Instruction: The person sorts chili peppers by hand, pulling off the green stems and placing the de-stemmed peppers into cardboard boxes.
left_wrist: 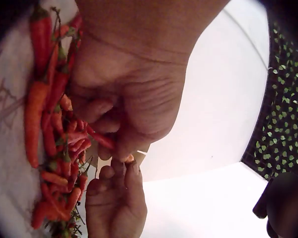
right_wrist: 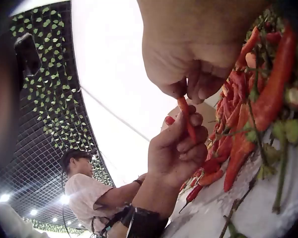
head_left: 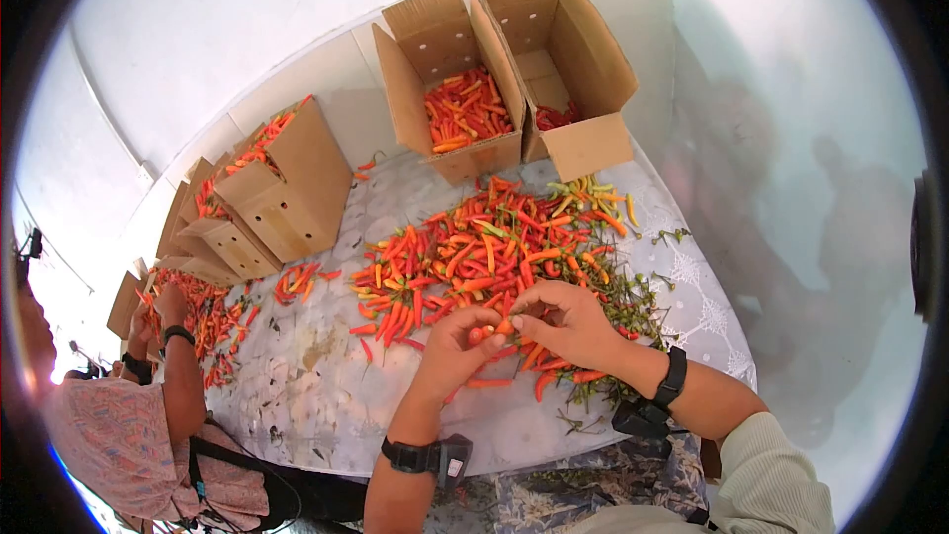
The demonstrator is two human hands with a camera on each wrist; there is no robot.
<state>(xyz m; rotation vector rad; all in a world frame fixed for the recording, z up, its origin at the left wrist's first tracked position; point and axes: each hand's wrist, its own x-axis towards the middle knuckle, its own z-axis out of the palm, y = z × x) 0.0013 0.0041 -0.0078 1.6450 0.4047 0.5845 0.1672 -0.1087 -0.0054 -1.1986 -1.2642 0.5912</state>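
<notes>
Over the near edge of a chili pile, both hands meet. My left hand holds an orange-red chili pepper in its curled fingers, and the tip of a second red chili shows beside the thumb. The thumb and index finger of my right hand pinch the stem end of the orange-red chili; the stem itself is hidden by the fingertips. In the left wrist view, a red chili sticks out between the left fingers. Green stems lie heaped next to the right hand.
Two open cardboard boxes with chilies inside stand at the back. More filled boxes line the left side, where another person handles a separate chili heap. Yellow-green chilies lie at the pile's far right on the covered table.
</notes>
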